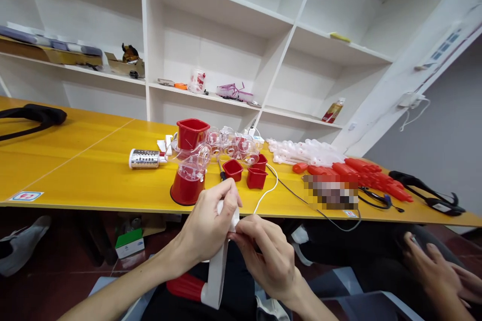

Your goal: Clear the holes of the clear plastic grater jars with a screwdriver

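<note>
In front of my body, my left hand (211, 220) is closed around the upper end of a crank handle (217, 278), which has a flat white arm and a red grip. The arm hangs down below my fingers, with the red grip pointing left over my lap. My right hand (265, 251) pinches the same white end, its fingertips against those of my left hand. What exactly lies between the fingertips is partly hidden. Just beyond stands a rotary grater (189, 180) with a red base, clear body and red hopper. A metal grating drum (145, 159) lies left of it.
Small red cups (256, 178), clear plastic grater bodies (229, 143), white parts (305, 150) and red handles (357, 170) cover the yellow table (105, 185). A white cable (271, 185) crosses its front edge. Another person's hands (437, 271) are at lower right.
</note>
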Demonstrator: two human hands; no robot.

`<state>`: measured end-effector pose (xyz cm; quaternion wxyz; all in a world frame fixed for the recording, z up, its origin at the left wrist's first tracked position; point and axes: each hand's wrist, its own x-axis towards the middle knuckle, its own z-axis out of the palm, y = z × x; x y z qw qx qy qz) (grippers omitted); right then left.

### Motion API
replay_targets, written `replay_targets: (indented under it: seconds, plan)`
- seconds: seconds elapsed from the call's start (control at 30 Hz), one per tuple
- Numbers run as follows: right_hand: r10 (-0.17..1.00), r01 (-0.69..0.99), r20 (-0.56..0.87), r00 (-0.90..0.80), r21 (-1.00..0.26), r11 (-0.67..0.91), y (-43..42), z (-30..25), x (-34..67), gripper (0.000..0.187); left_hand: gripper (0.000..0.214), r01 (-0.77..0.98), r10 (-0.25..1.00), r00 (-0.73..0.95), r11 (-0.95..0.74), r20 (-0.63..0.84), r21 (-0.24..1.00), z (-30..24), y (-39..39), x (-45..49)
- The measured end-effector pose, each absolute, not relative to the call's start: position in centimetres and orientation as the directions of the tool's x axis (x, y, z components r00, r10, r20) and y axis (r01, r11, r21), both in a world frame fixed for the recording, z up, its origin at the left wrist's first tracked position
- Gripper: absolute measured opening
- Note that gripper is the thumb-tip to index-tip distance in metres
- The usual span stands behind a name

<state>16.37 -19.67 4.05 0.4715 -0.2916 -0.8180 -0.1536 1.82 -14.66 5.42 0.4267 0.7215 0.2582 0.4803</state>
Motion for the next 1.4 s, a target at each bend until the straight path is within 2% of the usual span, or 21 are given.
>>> replay_targets:
  seconds: [0.13,0.3,0.43,0.53,0.63,0.73,0.87,1.03,1.13,1.23,1.33,1.4]
  plan:
    - [0.303,0.622,0.874,-0.380,-0.001,0.783,-19.4,3.8,16.4,0.007,0.040,-0.076,0.781,0.358,-0.521,0.511,0.850,5.4,-14.2,1.8]
    - [0.251,0.608,0.903,-0.348,0.013,0.794,-18.9,3.5,16.3,0.007,0.038,-0.015,0.788,0.311,-0.555,0.532,0.832,5.6,-14.2,1.6]
    - [0.303,0.610,0.842,-0.446,0.039,0.791,-19.0,4.0,16.8,0.003,0.038,0.048,0.779,0.374,-0.558,0.504,0.828,5.9,-14.4,1.5]
    - [0.344,0.623,0.795,-0.501,0.055,0.780,-19.6,4.6,17.2,0.012,0.038,0.021,0.759,0.473,-0.517,0.447,0.856,5.8,-14.5,1.8]
    - [0.395,0.604,0.794,-0.462,-0.045,0.796,-20.2,5.0,17.1,0.010,0.039,-0.026,0.747,0.521,-0.470,0.413,0.882,5.6,-14.6,2.1]
    - [0.416,0.615,0.825,-0.384,-0.108,0.781,-20.1,4.7,16.7,0.013,0.038,-0.042,0.770,0.439,-0.496,0.462,0.867,5.4,-14.4,2.3]
    - [0.295,0.606,0.896,-0.333,-0.036,0.795,-18.9,3.5,16.5,0.010,0.038,-0.090,0.791,0.331,-0.517,0.515,0.851,5.3,-14.2,2.6]
    - [0.104,0.590,0.969,-0.222,0.049,0.806,-17.7,1.6,16.6,0.010,0.038,-0.129,0.822,0.266,-0.488,0.504,0.863,5.2,-14.1,2.4]
    - [0.042,0.580,0.990,-0.138,0.047,0.813,-17.9,1.6,17.5,0.013,0.037,-0.254,0.836,0.253,-0.427,0.486,0.868,5.3,-13.6,1.7]
    - [-0.017,0.642,1.000,-0.003,0.015,0.767,-18.3,2.7,18.6,0.013,0.036,-0.354,0.846,0.130,-0.448,0.517,0.821,6.0,-13.2,0.9]
    - [-0.153,0.741,0.982,0.113,0.020,0.671,-18.3,3.9,19.2,0.007,0.035,-0.401,0.853,0.096,-0.438,0.512,0.805,7.4,-13.4,-0.1]
    - [-0.175,0.753,0.972,0.160,-0.006,0.657,-18.0,4.1,19.2,0.003,0.034,-0.399,0.855,0.095,-0.436,0.510,0.806,8.3,-13.5,-1.3]
